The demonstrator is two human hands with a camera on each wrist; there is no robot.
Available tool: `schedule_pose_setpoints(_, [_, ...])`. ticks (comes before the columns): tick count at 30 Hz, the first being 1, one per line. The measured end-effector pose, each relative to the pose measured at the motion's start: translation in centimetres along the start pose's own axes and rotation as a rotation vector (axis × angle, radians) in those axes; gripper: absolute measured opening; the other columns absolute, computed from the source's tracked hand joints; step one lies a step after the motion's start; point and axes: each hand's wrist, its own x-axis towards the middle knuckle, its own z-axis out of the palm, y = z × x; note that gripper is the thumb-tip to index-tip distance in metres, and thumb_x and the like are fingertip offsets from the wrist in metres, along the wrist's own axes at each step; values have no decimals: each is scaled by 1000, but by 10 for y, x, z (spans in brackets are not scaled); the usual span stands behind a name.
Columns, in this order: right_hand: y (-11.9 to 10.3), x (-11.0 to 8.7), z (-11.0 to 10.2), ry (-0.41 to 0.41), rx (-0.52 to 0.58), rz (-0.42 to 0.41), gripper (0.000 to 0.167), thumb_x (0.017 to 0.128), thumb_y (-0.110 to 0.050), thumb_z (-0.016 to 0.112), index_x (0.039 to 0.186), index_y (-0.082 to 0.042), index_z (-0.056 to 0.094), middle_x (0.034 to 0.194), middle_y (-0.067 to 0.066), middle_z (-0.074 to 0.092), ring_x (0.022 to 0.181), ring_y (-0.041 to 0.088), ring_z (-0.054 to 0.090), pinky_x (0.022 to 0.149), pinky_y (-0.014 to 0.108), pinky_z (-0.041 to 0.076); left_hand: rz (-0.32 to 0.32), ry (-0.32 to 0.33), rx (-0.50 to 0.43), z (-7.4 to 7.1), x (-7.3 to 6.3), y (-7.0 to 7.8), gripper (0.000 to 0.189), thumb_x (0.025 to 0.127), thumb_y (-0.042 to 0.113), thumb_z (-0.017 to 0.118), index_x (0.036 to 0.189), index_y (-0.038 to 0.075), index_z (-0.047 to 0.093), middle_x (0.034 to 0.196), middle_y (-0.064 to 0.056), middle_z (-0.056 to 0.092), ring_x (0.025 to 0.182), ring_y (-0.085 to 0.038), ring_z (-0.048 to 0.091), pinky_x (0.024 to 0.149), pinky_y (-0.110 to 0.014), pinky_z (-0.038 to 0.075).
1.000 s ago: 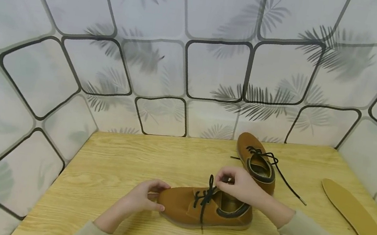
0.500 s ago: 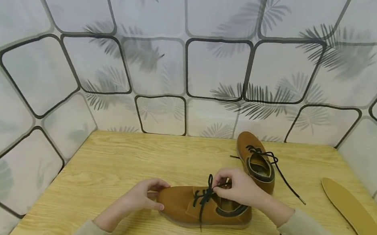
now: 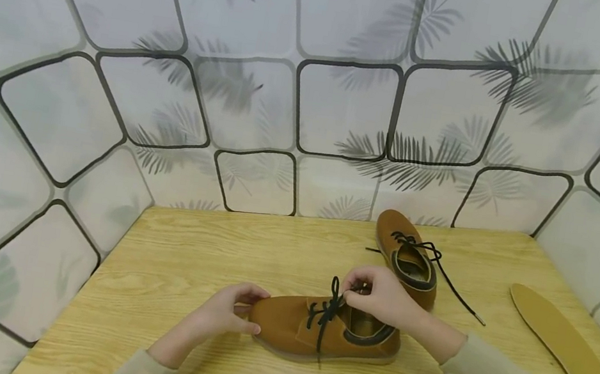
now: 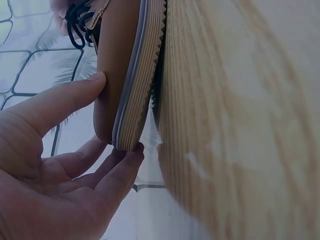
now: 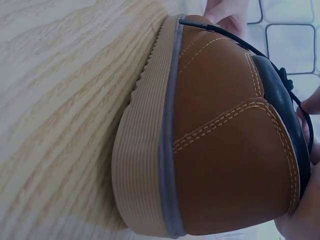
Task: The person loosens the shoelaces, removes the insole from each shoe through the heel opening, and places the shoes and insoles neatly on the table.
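A brown leather shoe (image 3: 281, 326) with a pale ridged sole lies on the wooden table, its toe pointing left. Around the toe my left hand (image 3: 222, 316) holds it; in the left wrist view the thumb (image 4: 87, 90) presses the upper and the fingertips meet the front of the sole. My right hand (image 3: 382, 297) is over the shoe's opening and pinches the black shoelace (image 3: 330, 311) by the knot. One lace loop stands up, and a loose end hangs down the near side. The right wrist view shows the heel (image 5: 225, 175), with the right fingers at its edge.
A second brown shoe (image 3: 398, 227) with black laces stands behind, toe toward the back wall; one lace end trails right. A tan insole (image 3: 563, 336) lies along the table's right side. Patterned wall covering (image 3: 346, 110) encloses the back and sides.
My right fingers dipped slightly left toward the knot, then drew back a little to the right with the lace. The left hand and both shoes have stayed in place.
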Motion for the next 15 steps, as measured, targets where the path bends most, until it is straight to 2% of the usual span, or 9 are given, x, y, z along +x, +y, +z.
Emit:
schedule_pose_setpoints(4, [0, 0, 0, 0, 13, -6, 12, 90, 1, 67, 87, -10, 70, 87, -2, 68, 79, 3, 58, 73, 22, 51, 1, 4, 13, 0, -1, 0, 55, 88, -4, 82, 138, -6, 59, 141, -25, 62, 133, -44, 59, 113, -47, 55])
schedule_pose_setpoints(10, [-5, 2, -4, -123, -22, -50, 10, 96, -1, 68, 92, -10, 72, 90, 2, 71, 79, 2, 58, 67, 21, 52, -1, -2, 8, 0, -1, 1, 56, 88, -3, 83, 139, -5, 59, 141, -25, 62, 133, -44, 59, 113, -47, 56])
schedule_pose_setpoints(15, [-11, 6, -8, -188, -112, -62, 6, 98, -16, 77, 93, -18, 74, 90, -5, 73, 80, 0, 62, 69, 23, 58, 2, -9, -3, -1, -1, 2, 56, 89, -3, 82, 139, -6, 58, 142, -25, 61, 134, -43, 58, 113, -47, 56])
